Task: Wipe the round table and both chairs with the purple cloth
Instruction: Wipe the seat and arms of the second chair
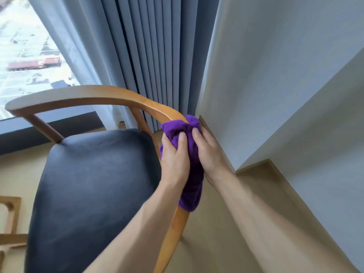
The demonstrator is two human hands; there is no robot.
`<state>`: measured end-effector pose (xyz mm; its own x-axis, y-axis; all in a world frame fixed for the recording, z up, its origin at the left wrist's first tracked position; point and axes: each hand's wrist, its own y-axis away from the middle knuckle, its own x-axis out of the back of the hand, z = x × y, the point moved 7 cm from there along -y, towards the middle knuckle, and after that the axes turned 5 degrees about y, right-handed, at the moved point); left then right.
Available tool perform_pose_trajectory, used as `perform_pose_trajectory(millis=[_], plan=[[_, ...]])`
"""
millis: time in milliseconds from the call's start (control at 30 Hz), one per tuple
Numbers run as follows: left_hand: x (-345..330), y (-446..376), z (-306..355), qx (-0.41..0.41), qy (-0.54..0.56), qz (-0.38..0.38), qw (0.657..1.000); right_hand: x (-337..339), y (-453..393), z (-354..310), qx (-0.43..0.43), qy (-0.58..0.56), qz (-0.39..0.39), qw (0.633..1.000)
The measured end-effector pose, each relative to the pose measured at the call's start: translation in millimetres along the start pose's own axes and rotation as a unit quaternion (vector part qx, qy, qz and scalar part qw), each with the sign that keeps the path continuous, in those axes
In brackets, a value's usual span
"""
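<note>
A wooden chair (82,96) with a curved back rail and a dark padded seat (94,186) fills the lower left. The purple cloth (192,168) is wrapped over the rail's right bend and hangs down along the arm. My left hand (174,158) grips the cloth from the seat side. On the wall side my right hand (208,152) holds the same cloth, fingers curled over it. The rail under the cloth is hidden. No round table shows.
A white wall (275,75) with a wooden skirting board (262,170) stands close on the right. Grey curtains (149,46) hang behind the chair beside a window (25,46). Part of another wooden frame (10,215) shows at the left edge, on the pale floor.
</note>
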<state>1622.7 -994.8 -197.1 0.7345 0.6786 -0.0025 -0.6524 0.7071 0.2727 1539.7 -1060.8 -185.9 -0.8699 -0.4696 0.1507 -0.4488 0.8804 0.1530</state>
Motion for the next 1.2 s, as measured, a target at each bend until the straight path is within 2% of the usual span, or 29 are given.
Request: perform_pose_trajectory(millis=[133, 233, 300, 367, 567, 767, 1000, 1200], plan=[[-7, -29, 22, -0.020, 0.028, 0.044, 0.998, -5, -44, -19, -0.011, -0.001, -0.075, 0.997], [-7, -53, 39, -0.029, 0.032, 0.075, 0.996, -15, -72, -31, -0.020, -0.019, -0.106, 0.994], [-6, -68, 41, -0.018, 0.035, 0.094, 0.995, -22, -91, -31, -0.034, 0.008, -0.118, 0.992], [-5, -80, 38, -0.011, 0.036, 0.107, 0.994, -29, -108, -27, -0.049, 0.026, -0.141, 0.988], [1, -129, 16, 0.035, 0.068, 0.171, 0.982, -63, -160, -17, -0.094, -0.026, -0.246, 0.964], [18, -166, 2, 0.067, 0.131, 0.242, 0.959, -103, -201, -16, -0.107, 0.011, -0.301, 0.948], [49, -207, 4, 0.034, 0.149, 0.344, 0.926, -160, -242, -21, -0.033, 0.060, -0.338, 0.939], [86, -229, 14, 0.002, 0.151, 0.467, 0.871, -212, -277, -36, 0.107, 0.204, -0.381, 0.895]])
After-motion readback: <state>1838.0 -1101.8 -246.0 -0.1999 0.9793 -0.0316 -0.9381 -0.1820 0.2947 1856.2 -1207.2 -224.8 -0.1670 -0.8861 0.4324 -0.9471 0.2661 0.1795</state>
